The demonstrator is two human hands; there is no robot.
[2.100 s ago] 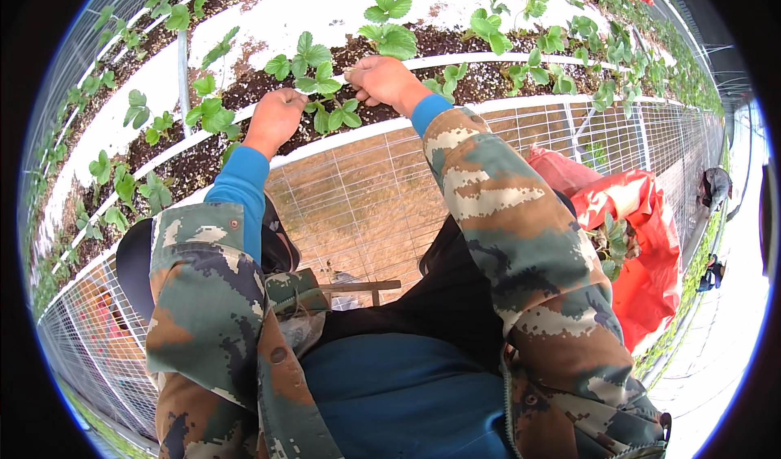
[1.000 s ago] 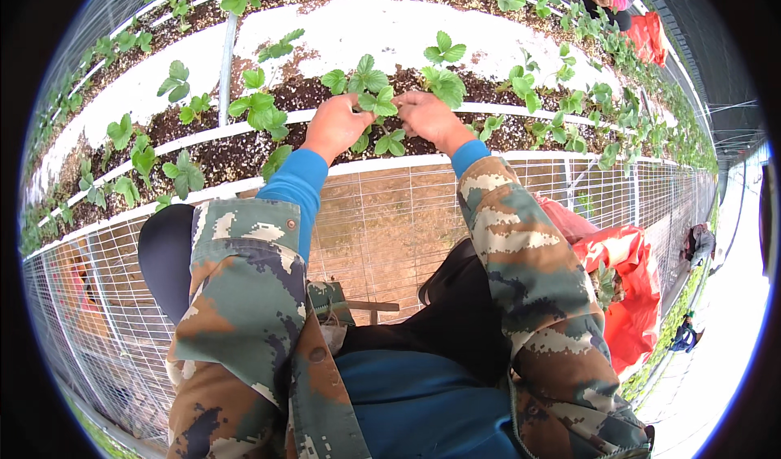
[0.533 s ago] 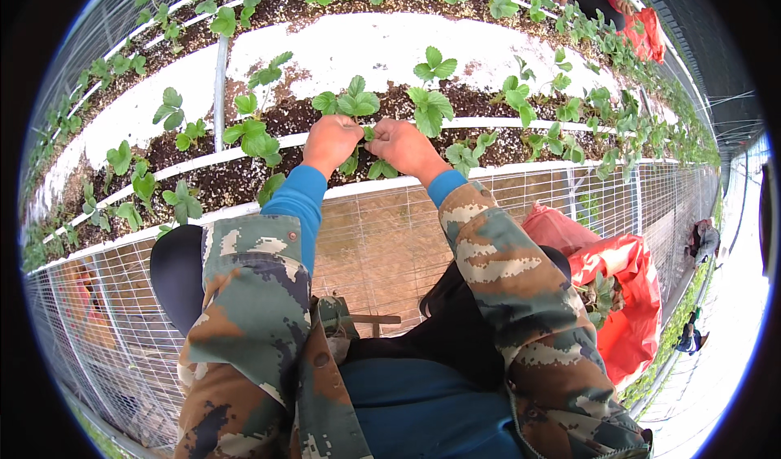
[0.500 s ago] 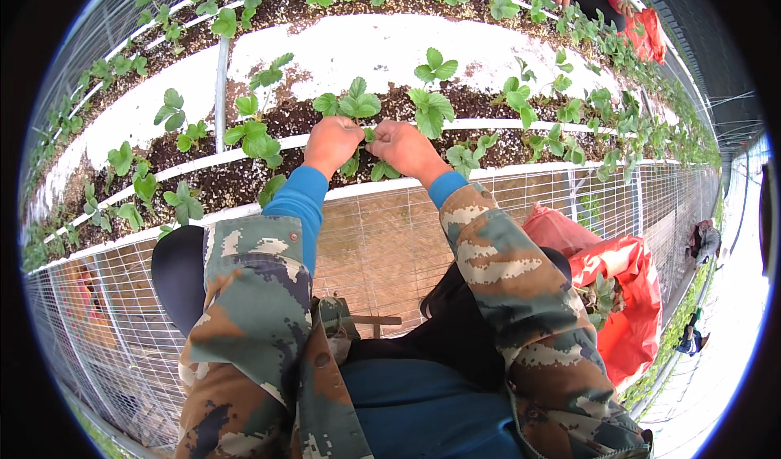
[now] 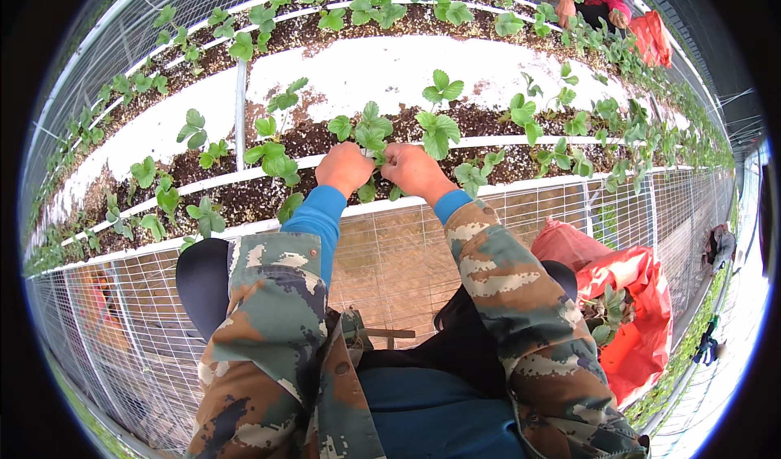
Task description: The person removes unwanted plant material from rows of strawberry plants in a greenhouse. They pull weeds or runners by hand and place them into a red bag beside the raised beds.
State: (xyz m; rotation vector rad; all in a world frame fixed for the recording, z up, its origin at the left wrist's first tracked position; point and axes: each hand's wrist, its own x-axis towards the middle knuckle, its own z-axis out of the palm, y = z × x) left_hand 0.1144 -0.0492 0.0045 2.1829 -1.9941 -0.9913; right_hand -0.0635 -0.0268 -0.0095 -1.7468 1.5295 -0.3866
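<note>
Both my hands meet at the base of a strawberry seedling (image 5: pixel 371 127) in the near strip of dark soil (image 5: pixel 312 140). My left hand (image 5: pixel 346 168) is closed, its thumb and fingertips pinched on the plant's low stems from the left. From the right, my right hand (image 5: pixel 413 170) is closed in a pinch on the same plant, its fingertips almost touching the left ones. A bit of green shows between the two hands; exactly which stem or leaf each one grips is hidden. Another seedling (image 5: pixel 437 132) stands just right of my right hand.
A white pipe (image 5: pixel 218 185) runs along the raised bed, above wire mesh (image 5: pixel 407 239). Beside my right forearm stands an open red bag (image 5: pixel 643 345) holding leafy plants. At the far right a co-worker's hand (image 5: pixel 566 11) reaches into the far row, near another red bag (image 5: pixel 651 39).
The view has shifted slightly, so the bed and bag sit a little lower and further right. My hands stay pinched at the same plant. The co-worker's hands have shifted slightly.
</note>
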